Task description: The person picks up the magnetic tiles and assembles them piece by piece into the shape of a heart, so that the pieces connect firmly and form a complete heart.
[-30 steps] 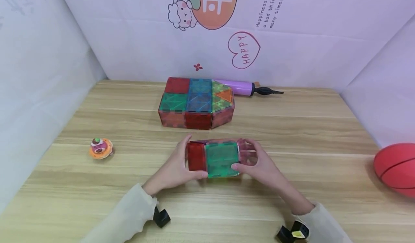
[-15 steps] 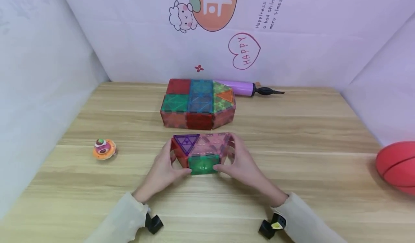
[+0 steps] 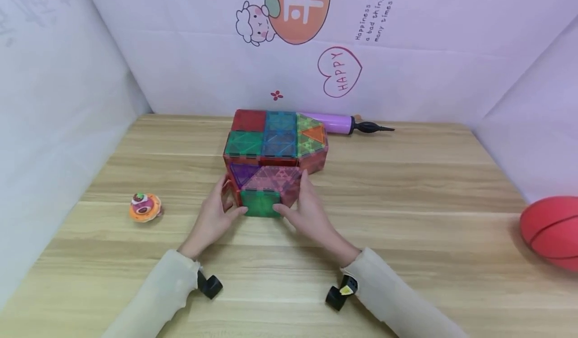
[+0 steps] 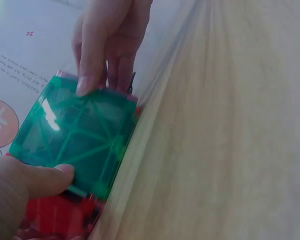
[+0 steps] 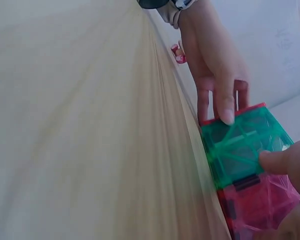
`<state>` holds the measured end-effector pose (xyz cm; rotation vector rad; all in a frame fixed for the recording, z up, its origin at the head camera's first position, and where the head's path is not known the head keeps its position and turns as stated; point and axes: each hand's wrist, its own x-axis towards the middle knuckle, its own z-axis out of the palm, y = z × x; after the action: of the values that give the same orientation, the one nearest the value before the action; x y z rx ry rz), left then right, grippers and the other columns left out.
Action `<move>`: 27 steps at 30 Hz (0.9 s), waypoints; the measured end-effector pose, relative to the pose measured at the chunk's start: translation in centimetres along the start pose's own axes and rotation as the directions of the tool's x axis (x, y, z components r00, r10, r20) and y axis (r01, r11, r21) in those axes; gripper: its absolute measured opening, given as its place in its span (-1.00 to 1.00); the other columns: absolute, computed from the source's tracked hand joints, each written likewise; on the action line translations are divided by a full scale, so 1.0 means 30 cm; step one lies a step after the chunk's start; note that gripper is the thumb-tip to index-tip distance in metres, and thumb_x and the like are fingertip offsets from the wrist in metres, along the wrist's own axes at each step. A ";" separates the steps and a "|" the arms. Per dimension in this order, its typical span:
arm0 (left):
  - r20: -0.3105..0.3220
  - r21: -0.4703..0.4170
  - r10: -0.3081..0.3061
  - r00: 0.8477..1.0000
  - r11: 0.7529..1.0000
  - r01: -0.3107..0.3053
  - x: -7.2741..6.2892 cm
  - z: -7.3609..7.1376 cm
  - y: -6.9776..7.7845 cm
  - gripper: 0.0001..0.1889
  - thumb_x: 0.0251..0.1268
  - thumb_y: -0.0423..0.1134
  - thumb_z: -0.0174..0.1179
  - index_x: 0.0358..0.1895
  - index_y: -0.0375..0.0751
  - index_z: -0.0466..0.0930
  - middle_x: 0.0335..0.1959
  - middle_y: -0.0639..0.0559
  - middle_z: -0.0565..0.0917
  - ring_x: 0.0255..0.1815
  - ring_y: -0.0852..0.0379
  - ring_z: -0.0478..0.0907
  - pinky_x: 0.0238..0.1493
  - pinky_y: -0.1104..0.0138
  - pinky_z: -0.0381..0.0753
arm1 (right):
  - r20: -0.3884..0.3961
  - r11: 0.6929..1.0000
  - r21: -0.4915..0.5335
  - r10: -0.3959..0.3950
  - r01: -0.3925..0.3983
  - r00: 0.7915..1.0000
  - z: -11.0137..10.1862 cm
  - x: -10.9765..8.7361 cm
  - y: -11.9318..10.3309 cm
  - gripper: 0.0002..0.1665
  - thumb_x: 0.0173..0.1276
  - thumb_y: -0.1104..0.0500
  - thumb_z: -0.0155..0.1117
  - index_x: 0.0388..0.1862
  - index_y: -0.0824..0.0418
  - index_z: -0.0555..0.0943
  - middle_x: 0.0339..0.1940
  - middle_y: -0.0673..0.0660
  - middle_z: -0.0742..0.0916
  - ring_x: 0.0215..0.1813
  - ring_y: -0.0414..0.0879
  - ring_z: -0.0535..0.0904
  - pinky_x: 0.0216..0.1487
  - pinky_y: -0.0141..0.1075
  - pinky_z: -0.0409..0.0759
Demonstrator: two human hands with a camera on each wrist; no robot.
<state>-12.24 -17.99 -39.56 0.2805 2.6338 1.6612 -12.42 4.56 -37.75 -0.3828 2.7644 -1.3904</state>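
Both hands hold a trapezoid block of translucent magnetic tiles (image 3: 271,179), with a purple triangle and pink pieces on top and a green square tile (image 4: 75,130) in front. My left hand (image 3: 212,218) grips its red left side, thumb on the green tile. On the pink right side, my right hand (image 3: 310,211) grips with its thumb on the green tile's other edge. Right behind stands a larger magnetic-tile block (image 3: 277,137) with red, green, blue and yellow-green tiles on top. Whether the two blocks touch, I cannot tell. Most fingers behind the sides are hidden.
A purple hand pump (image 3: 336,123) with a black nozzle lies behind the larger block, by the printed backdrop (image 3: 194,67). A small doughnut-shaped toy (image 3: 145,207) sits at the left of the wooden table (image 3: 420,202). At the right edge rests a red ball (image 3: 553,232).
Both hands have tipped the small block so its pink and purple face is on top, then moved it left and away, up to the larger block's front. The larger block looks unmoved.
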 end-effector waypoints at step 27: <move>-0.072 -0.250 0.010 0.997 0.968 -0.028 0.183 -0.044 0.009 -0.33 0.52 -0.17 -0.16 0.52 -0.28 -0.25 0.51 -0.29 0.01 0.52 -0.13 -0.01 0.49 0.04 0.00 | 0.055 0.993 0.105 0.054 -0.059 0.997 0.005 0.014 -0.016 0.07 0.43 -0.13 0.07 0.53 0.20 -0.38 0.58 0.14 -0.16 0.58 -0.05 -0.21 0.52 -0.08 -0.08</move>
<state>-17.76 -18.18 -38.29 0.2462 2.4352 2.0191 -12.71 4.07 -37.41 -0.3294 2.6245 -1.4854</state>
